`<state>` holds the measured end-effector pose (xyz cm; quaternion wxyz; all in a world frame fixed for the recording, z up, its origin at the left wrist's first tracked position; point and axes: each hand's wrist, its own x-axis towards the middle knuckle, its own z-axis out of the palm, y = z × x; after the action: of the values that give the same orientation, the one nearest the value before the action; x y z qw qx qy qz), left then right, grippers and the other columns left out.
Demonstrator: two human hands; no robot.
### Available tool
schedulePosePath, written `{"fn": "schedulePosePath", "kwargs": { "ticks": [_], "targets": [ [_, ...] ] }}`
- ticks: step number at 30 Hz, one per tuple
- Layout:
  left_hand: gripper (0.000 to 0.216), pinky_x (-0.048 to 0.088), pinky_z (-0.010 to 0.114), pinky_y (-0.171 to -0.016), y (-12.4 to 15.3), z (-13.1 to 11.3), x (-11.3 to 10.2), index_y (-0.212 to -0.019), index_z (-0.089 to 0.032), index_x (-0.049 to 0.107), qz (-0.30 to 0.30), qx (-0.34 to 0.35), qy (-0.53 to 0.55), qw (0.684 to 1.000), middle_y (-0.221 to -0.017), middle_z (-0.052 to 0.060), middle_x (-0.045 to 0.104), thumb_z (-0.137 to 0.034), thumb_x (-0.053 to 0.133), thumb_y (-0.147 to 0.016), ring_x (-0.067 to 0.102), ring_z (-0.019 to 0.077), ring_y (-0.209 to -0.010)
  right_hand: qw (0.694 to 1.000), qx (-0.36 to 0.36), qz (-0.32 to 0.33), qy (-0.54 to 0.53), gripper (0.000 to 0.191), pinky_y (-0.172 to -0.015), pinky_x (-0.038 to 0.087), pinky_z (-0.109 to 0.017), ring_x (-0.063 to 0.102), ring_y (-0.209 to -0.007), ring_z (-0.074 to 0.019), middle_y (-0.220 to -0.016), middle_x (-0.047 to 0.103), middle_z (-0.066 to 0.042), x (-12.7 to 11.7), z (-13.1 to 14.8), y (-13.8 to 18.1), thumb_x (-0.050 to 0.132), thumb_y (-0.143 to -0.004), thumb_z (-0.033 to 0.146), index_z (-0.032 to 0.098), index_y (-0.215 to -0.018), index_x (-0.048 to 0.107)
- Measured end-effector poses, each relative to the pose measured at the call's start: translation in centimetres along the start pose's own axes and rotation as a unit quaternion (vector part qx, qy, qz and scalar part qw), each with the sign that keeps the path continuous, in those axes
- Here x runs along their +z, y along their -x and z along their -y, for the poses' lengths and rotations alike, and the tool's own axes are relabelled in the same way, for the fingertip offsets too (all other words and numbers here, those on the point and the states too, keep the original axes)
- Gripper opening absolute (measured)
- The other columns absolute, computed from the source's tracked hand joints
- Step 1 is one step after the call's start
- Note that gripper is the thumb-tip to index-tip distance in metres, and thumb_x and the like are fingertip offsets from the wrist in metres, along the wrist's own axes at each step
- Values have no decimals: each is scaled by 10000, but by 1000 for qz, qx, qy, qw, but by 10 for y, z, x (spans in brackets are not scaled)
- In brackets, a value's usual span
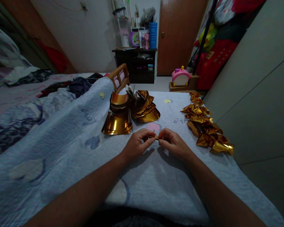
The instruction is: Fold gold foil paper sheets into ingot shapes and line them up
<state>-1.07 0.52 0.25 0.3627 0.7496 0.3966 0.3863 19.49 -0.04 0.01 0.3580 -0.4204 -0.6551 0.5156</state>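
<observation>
My left hand (140,142) and my right hand (172,142) meet just above the blue quilt, thumbs and fingers closed. Between them they pinch a narrow folded strip of gold foil (154,137), mostly covered by the fingers. Beyond my left hand stands a stack of curved gold foil sheets (118,121). Leaning against it is a fanned pile of gold foil sheets (146,110). To the right of my right hand, a row of folded gold foil pieces (204,126) runs along the quilt's edge.
The light blue quilt (92,164) covers the surface under my hands. A wooden rail (119,75) rises behind the foil stacks. Past the far edge sits a pink toy (180,76). A pale cabinet (257,82) borders the right side; crumpled clothes (79,86) lie at the left.
</observation>
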Motion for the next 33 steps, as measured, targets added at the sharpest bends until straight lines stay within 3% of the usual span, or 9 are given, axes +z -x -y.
{"fn": "schedulePosePath", "kwargs": {
  "ticks": [10, 20, 24, 27, 30, 33],
  "targets": [
    [160, 494, 288, -751, 2, -5, 2, -1013, -177, 696, 20, -9, -16, 1000, -938, 42, 658, -211, 615, -879, 618, 171, -845, 997, -27, -20, 66, 138, -571, 356, -265, 488, -614, -132, -707, 546, 26, 2, 3, 0, 574, -842, 340, 205, -866, 556],
    [128, 486, 289, -749, 2, -6, 2, -969, -167, 670, 29, -13, -14, 999, -900, 34, 658, -224, 623, -865, 632, 172, -827, 984, -54, -55, 161, 57, -571, 342, -264, 464, -543, -118, -603, 537, 43, 4, 2, 0, 574, -824, 222, 214, -768, 580],
    [134, 463, 271, -688, 3, -5, 1, -958, -172, 681, 35, -10, -36, 999, -874, 29, 633, -272, 628, -887, 594, 159, -781, 991, -30, -43, 122, 104, -570, 357, -258, 491, -578, -125, -641, 571, 25, 3, 3, 0, 567, -835, 260, 204, -750, 590],
    [226, 478, 282, -715, 4, -4, -2, -1075, -182, 689, 16, 25, -33, 999, -983, 55, 615, -298, 645, -886, 585, 171, -845, 998, 7, -20, 67, 132, -541, 350, -250, 479, -545, -118, -630, 587, 25, 3, 4, 0, 584, -846, 308, 203, -766, 589],
    [339, 506, 304, -797, 4, -2, -6, -1234, -216, 655, 35, 32, 35, 998, -1130, 79, 609, -269, 624, -901, 607, 186, -949, 999, 47, 8, 8, 137, -497, 326, -238, 452, -489, -105, -581, 584, 34, 2, 4, 1, 607, -830, 326, 202, -773, 585],
    [286, 510, 327, -863, 3, 0, -10, -1184, -220, 695, 86, 7, 117, 989, -1094, 78, 641, -261, 616, -913, 628, 198, -990, 994, 84, 47, -46, 167, -457, 289, -225, 427, -445, -94, -523, 566, 38, -1, 2, 1, 628, -812, 353, 192, -777, 601]
  ]
}}
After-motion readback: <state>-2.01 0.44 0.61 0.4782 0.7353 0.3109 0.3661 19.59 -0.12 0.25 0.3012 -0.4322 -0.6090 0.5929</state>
